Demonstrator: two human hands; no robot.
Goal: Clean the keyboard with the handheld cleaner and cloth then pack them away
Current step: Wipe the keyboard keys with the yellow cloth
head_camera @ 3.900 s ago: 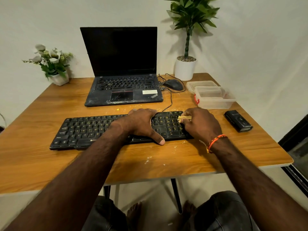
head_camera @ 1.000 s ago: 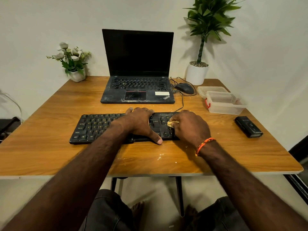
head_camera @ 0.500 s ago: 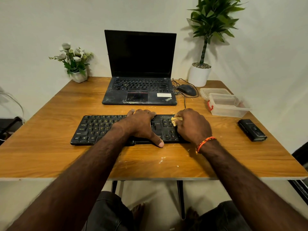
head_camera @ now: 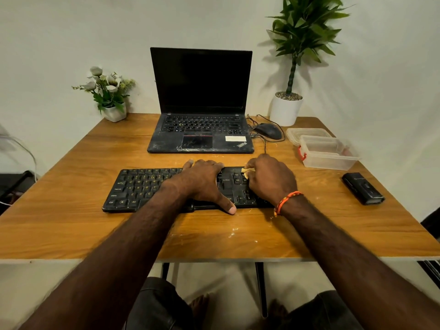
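Observation:
A black keyboard [head_camera: 140, 189] lies across the middle of the wooden table [head_camera: 71, 225]. My left hand [head_camera: 202, 179] lies flat over its middle keys, thumb hooked over the front edge. My right hand [head_camera: 271, 179] is curled over the right end of the keys and pinches a small yellowish cloth [head_camera: 245, 171], of which only a corner shows by the fingertips. The black handheld cleaner [head_camera: 363, 188] lies on the table to the right, apart from both hands.
An open laptop [head_camera: 201, 129] stands behind the keyboard, with a wired mouse [head_camera: 269, 131] beside it. A clear plastic box [head_camera: 329, 152] and its lid [head_camera: 307, 134] sit at the right rear. A flower pot [head_camera: 114, 113] and potted plant [head_camera: 285, 108] stand at the back. Crumbs dot the front edge.
My right hand has moved the cloth from the keyboard's right end toward its upper middle-right keys. My left hand has stayed pressed on the keyboard. The camera view shifted slightly.

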